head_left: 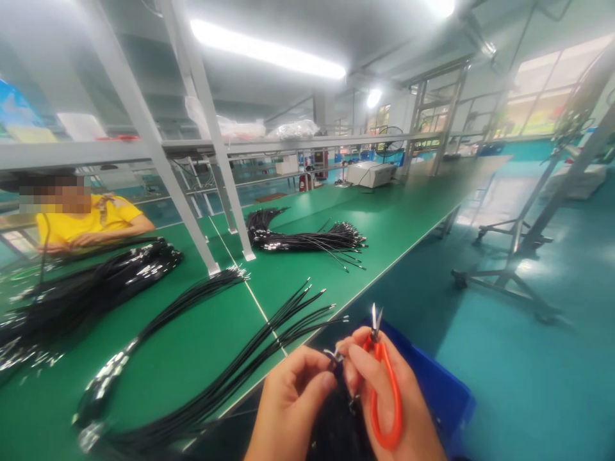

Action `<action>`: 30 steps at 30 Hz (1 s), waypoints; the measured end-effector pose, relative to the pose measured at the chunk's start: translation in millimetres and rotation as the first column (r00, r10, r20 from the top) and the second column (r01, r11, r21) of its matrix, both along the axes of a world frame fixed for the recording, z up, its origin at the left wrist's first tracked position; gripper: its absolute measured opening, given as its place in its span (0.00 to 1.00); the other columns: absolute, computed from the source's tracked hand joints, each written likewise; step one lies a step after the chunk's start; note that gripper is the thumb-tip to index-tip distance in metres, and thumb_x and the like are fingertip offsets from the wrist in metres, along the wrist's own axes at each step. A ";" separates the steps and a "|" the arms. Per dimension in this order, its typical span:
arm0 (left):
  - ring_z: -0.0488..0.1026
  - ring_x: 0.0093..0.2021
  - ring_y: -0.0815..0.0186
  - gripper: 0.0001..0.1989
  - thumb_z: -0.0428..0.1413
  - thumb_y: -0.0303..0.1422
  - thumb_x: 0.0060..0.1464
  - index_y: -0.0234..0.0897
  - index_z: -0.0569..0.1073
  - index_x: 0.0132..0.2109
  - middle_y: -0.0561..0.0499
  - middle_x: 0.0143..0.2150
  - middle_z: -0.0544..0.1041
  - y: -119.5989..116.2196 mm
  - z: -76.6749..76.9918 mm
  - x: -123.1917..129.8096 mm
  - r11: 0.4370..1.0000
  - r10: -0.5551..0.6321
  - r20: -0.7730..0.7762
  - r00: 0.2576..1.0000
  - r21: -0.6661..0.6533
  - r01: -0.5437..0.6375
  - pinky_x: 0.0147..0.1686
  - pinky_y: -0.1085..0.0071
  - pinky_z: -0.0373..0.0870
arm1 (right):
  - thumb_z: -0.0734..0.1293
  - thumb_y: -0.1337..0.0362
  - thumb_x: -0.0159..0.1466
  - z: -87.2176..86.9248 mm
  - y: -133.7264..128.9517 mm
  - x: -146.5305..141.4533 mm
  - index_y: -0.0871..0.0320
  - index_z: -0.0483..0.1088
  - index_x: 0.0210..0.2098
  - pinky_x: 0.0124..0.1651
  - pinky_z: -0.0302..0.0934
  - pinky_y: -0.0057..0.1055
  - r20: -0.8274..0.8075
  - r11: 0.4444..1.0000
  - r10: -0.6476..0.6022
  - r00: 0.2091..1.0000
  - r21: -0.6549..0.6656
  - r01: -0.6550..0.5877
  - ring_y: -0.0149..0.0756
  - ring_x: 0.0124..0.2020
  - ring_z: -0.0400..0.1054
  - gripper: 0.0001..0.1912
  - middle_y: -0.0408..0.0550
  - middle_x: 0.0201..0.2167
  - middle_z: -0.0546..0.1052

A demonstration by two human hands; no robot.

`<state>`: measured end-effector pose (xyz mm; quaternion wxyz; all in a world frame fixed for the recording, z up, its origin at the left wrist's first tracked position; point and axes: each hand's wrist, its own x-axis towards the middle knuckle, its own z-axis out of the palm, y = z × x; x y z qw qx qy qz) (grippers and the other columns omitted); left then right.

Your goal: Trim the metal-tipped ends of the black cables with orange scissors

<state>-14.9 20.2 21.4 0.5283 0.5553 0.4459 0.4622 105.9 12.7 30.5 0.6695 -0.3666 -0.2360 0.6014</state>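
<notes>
A pair of orange-handled scissors is held in my right hand, its slightly parted blades pointing up and away from me. My left hand is closed in a pinch on the end of a black cable, whose pale tip shows between my fingertips. The fingers of my right hand meet the left ones at that tip. Just beyond my hands, a loose bundle of black cables with silvery ends curves over the green table. Part of the cable being held is hidden by my fingers.
Below my right hand sits a blue bin. Another cable bundle lies farther up the table, and a large cable pile lies at left, near a person in yellow. Metal posts rise from the table; a wheeled stand is at right.
</notes>
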 end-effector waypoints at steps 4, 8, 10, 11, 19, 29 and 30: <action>0.65 0.23 0.72 0.09 0.64 0.35 0.47 0.34 0.75 0.28 0.53 0.24 0.75 1.3 -1.6 -0.8 0.996 -0.003 0.110 0.994 -0.083 0.012 0.23 0.79 0.60 | 0.74 0.65 0.51 5.2 -1.6 -6.0 0.55 0.69 0.30 0.30 0.59 0.22 0.044 0.999 -0.037 0.998 0.003 0.037 0.28 0.25 0.62 0.11 0.40 0.27 0.73; 0.60 0.20 0.75 0.12 0.65 0.37 0.42 0.33 0.74 0.25 0.54 0.21 0.73 1.5 -3.9 1.5 0.990 0.072 0.219 0.973 -0.135 -0.043 0.19 0.80 0.54 | 0.73 0.65 0.52 0.7 -4.9 -9.6 0.55 0.68 0.29 0.30 0.61 0.23 0.077 0.997 -0.066 0.995 0.034 0.063 0.29 0.25 0.63 0.10 0.39 0.24 0.72; 0.58 0.18 0.76 0.12 0.66 0.37 0.41 0.33 0.73 0.25 0.55 0.19 0.71 2.1 -4.5 2.3 0.984 0.098 0.220 0.970 -0.164 -0.062 0.18 0.80 0.52 | 0.73 0.65 0.52 -4.4 -5.2 -8.5 0.55 0.68 0.29 0.26 0.59 0.22 0.145 0.995 -0.095 0.985 0.031 0.092 0.28 0.22 0.62 0.09 0.38 0.23 0.71; 0.57 0.18 0.76 0.12 0.65 0.37 0.40 0.33 0.73 0.25 0.55 0.18 0.70 2.4 -4.3 2.7 0.982 0.106 0.213 0.971 -0.173 -0.069 0.17 0.80 0.51 | 0.73 0.65 0.51 -7.1 -4.9 -7.5 0.55 0.68 0.29 0.25 0.59 0.23 0.186 0.992 -0.123 0.975 0.037 0.118 0.29 0.22 0.63 0.09 0.39 0.23 0.72; 0.60 0.18 0.75 0.09 0.65 0.33 0.40 0.33 0.74 0.24 0.56 0.19 0.71 1.7 1.1 5.5 0.985 0.120 0.216 0.969 -0.149 -0.089 0.20 0.79 0.56 | 0.70 0.69 0.54 -22.1 0.2 -5.4 0.51 0.72 0.31 0.29 0.63 0.27 0.547 0.923 -0.348 0.762 0.341 0.177 0.34 0.26 0.69 0.07 0.41 0.27 0.76; 0.63 0.19 0.73 0.07 0.61 0.33 0.48 0.35 0.75 0.27 0.55 0.21 0.73 1.0 -3.4 3.3 0.987 0.163 0.052 0.985 -0.020 -0.162 0.20 0.79 0.60 | 0.66 0.73 0.53 -19.6 -2.5 -5.2 0.49 0.72 0.28 0.27 0.60 0.31 0.662 0.778 -0.620 0.421 0.588 0.221 0.37 0.21 0.66 0.10 0.41 0.21 0.73; 0.62 0.19 0.74 0.07 0.61 0.33 0.47 0.34 0.75 0.27 0.55 0.21 0.73 2.4 -3.2 3.0 0.980 0.198 0.075 0.977 -0.027 -0.196 0.19 0.80 0.59 | 0.65 0.72 0.54 -21.9 -4.7 -5.9 0.49 0.71 0.28 0.28 0.60 0.31 0.674 0.806 -0.586 0.450 0.542 0.239 0.37 0.21 0.66 0.09 0.41 0.21 0.73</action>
